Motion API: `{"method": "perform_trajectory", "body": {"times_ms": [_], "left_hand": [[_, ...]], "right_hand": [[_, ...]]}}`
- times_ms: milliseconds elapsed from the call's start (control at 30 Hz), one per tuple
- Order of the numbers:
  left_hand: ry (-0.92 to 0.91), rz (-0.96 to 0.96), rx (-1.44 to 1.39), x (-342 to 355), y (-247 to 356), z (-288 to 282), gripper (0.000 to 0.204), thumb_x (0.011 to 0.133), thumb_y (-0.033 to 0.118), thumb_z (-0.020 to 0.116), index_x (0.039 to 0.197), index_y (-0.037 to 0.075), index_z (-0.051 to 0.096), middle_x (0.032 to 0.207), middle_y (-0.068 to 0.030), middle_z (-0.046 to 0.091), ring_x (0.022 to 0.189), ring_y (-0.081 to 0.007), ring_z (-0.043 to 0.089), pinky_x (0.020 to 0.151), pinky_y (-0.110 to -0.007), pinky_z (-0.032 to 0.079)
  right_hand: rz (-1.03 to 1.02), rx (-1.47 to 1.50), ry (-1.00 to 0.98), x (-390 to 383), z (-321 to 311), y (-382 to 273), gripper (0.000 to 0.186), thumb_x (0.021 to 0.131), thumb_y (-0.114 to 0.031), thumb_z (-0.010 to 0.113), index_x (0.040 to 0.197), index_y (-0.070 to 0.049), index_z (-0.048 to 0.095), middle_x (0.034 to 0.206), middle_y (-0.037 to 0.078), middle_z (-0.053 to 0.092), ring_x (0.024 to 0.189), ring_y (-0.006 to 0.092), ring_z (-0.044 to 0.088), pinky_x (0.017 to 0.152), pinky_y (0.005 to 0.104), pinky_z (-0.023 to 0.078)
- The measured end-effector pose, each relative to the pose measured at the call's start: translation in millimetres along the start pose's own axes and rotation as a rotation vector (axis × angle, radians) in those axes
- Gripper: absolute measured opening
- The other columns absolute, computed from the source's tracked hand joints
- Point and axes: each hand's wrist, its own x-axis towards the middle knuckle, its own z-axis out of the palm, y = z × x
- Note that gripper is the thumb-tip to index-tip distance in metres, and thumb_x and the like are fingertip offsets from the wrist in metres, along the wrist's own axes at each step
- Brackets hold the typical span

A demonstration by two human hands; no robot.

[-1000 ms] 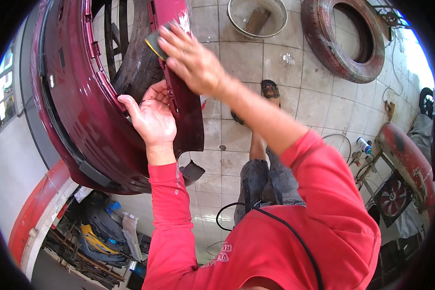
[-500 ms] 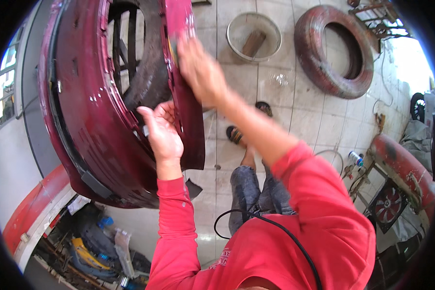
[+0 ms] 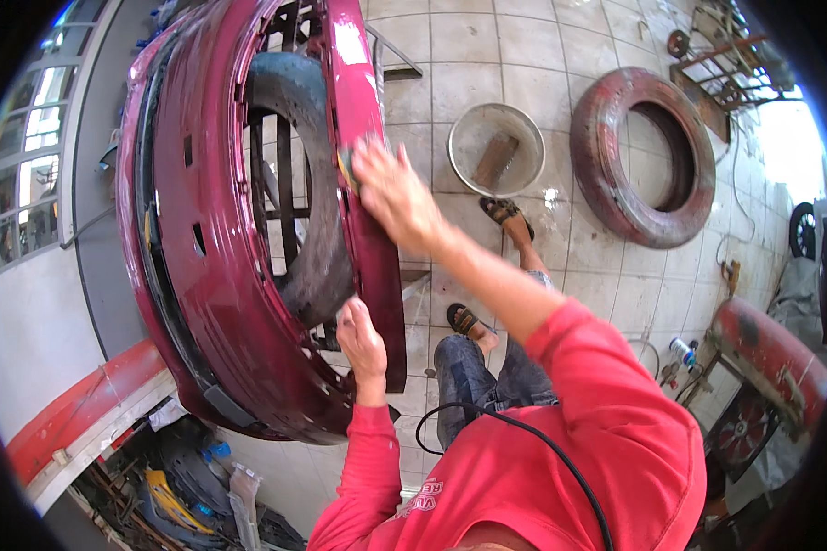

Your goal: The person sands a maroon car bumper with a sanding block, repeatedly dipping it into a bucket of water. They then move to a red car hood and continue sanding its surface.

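A dark red car bumper point(image 3: 207, 266) stretches along my left side, wet and glossy in places. My right hand point(image 3: 397, 195) presses flat-fingered on its right-hand strip, over a small sponge-like pad point(image 3: 346, 169) whose green and yellow edge shows beside the fingers. Most of that pad is hidden under the hand, which is slightly blurred. Lower down, my left hand point(image 3: 364, 351) is closed round the inner edge of the same strip, thumb up, its fingertips out of sight behind the edge.
Under the bumper's opening lie a worn tyre point(image 3: 326, 253) and a dark metal frame point(image 3: 282, 174). A round metal basin point(image 3: 496, 110) with a brown block point(image 3: 496, 163) in it stands ahead of my feet, beside a reddish tyre point(image 3: 588, 156). Stacked parts point(image 3: 179, 487) fill the lower left.
The view has shifted, so the bumper, basin and tyre sit lower and farther right. My right hand is farther down the picture with the pad. My feet are wider apart.
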Motion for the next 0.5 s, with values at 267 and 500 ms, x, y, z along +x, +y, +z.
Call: {"method": "perform_trajectory", "body": {"times_ms": [267,500], "left_hand": [[0.06,-0.105,0.164,-2,29,13,0.042,0.092,0.035,0.079,0.092,-0.004,0.064,0.077,-0.0143,0.065,0.069,-0.0261,0.058,0.071,-0.039,0.051],[0.064,-0.243,0.203,-7,25,11,0.047,0.091,0.043,0.078,0.091,-0.002,0.066,0.075,-0.0139,0.066,0.067,-0.0271,0.06,0.068,-0.038,0.051]], "right_hand": [[-0.167,0.106,-0.131,129,-21,76,0.045,0.108,-0.025,0.049,0.152,-0.015,0.052,0.164,0.006,0.042,0.156,0.0284,0.029,0.127,0.0604,0.01],[-0.012,0.28,-0.096,151,-22,80,0.046,0.11,-0.024,0.047,0.153,-0.007,0.049,0.164,0.016,0.038,0.157,0.035,0.026,0.128,0.0507,0.016]]}}
